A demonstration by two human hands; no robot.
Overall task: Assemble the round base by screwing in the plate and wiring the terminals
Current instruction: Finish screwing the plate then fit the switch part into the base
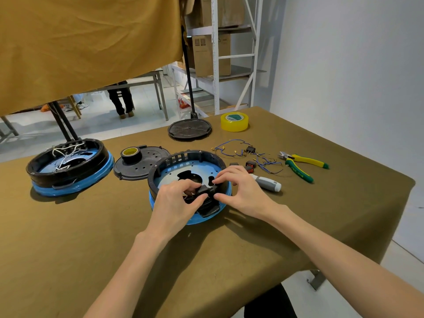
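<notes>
A round black base with a blue lower rim [160, 167] sits in the middle of the table, its pale perforated plate [202, 169] lying inside. At the base's near edge, my left hand [176, 200] and my right hand [238, 191] both pinch a small black plastic part [205, 191] between thumb and fingers. Loose blue wires with brass terminals [231, 149] and small black and red switches [250, 165] lie to the right of the base. A grey and white screwdriver [269, 183] rests just behind my right hand.
A second base with white wiring [68, 166] stands at the left. A black cover carrying a roll of black tape [130, 153] lies between the bases. Another black disc [189, 129], yellow tape [234, 121] and yellow-green pliers [302, 165] lie further back and right.
</notes>
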